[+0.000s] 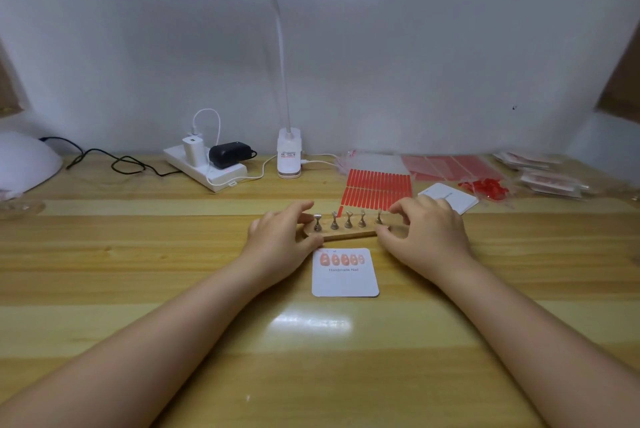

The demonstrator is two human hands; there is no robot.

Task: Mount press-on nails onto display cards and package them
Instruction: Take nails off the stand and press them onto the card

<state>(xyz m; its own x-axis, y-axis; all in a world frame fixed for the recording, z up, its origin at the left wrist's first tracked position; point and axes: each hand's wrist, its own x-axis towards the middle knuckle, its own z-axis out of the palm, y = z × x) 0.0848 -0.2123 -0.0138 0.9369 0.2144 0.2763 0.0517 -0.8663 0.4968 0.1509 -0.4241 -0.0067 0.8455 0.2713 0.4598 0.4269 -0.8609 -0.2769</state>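
A wooden nail stand (349, 235) with several metal holder pegs lies across the middle of the desk. My left hand (282, 240) grips its left end, thumb in front and fingers behind. Its right end is held the same way by my right hand (427, 235). Just in front of the stand lies a white display card (345, 277) printed "Handmade Nail", with a row of pink press-on nails (342, 259) stuck along its top. Behind the stand sits a sheet of red adhesive strips (377, 190).
A stack of blank white cards (453, 197) lies right of the strips, with red loose bits (486, 188) and clear bags (450, 166) beyond. Packaged sets (547, 173) sit at far right. A lamp base (289, 157), power strip (204, 168) and white nail lamp (24, 161) line the back.
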